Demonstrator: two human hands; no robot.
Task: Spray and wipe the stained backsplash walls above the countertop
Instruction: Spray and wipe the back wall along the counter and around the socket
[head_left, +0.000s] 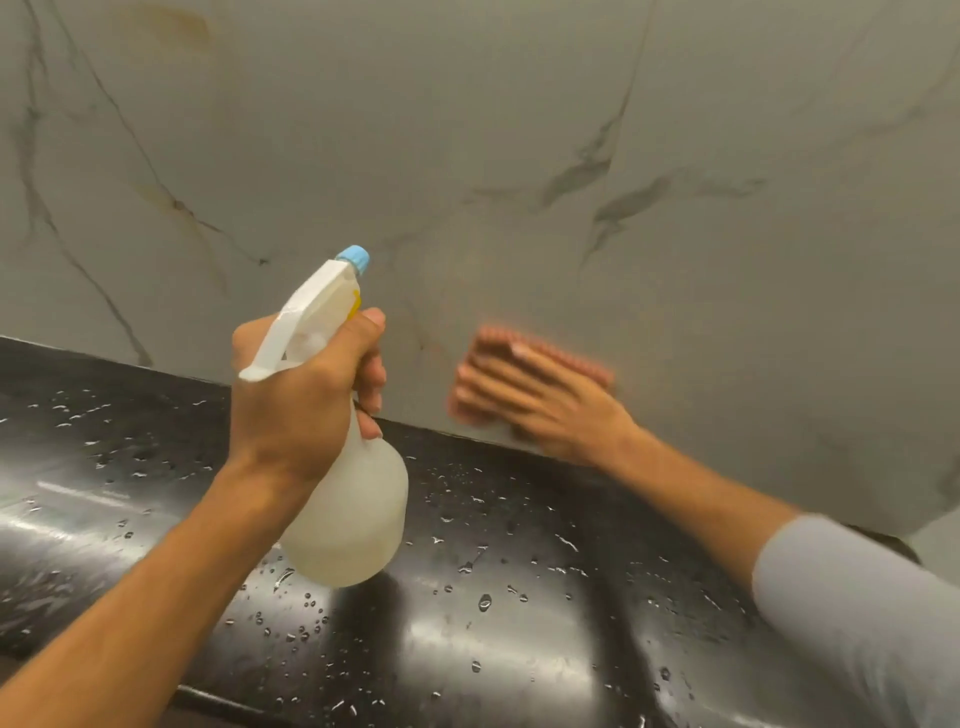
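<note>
My left hand (306, 395) grips the neck of a translucent white spray bottle (348, 519) with a white trigger head and a blue nozzle (354, 258) that points at the wall. My right hand (545, 400), blurred by motion, presses a pink cloth (582, 361) flat against the grey marble-look backsplash (467, 130) just above the counter line. Its fingers lie straight and spread over the cloth. Faint brownish stains show on the backsplash at the upper left (171, 26) and along a vein (171, 202).
A glossy black countertop (467, 597) runs below the backsplash, dotted with several water drops. Its front edge crosses the bottom of the view. A grey sleeve (857, 597) covers my right upper arm.
</note>
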